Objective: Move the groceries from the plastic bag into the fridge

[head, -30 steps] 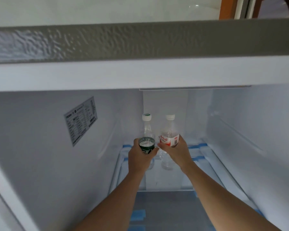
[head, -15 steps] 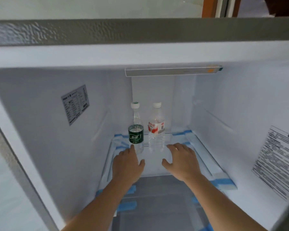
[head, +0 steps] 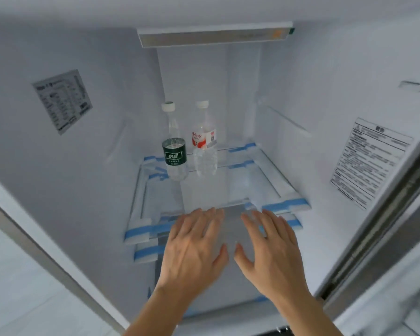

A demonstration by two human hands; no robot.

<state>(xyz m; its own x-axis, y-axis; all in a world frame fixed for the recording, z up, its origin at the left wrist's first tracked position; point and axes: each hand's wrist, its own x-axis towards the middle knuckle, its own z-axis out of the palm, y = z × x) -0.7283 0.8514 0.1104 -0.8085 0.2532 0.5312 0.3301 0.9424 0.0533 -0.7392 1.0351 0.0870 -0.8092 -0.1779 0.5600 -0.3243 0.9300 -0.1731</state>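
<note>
1. The fridge (head: 107, 166) stands open, with a printed sticker (head: 62, 101) on its white left wall. The plastic bag is out of view.
2. The glass shelf (head: 228, 187), edged in blue tape (head: 286, 204), carries the groceries near its back, probably to keep the front free for more.
3. The left hand (head: 194, 248) and right hand (head: 272, 251) hover side by side before the shelf's front edge, fingers straight and spread, holding nothing.
4. The green-label bottle (head: 175, 154) and red-label bottle (head: 205, 146) stand upright, just beside each other.
</note>
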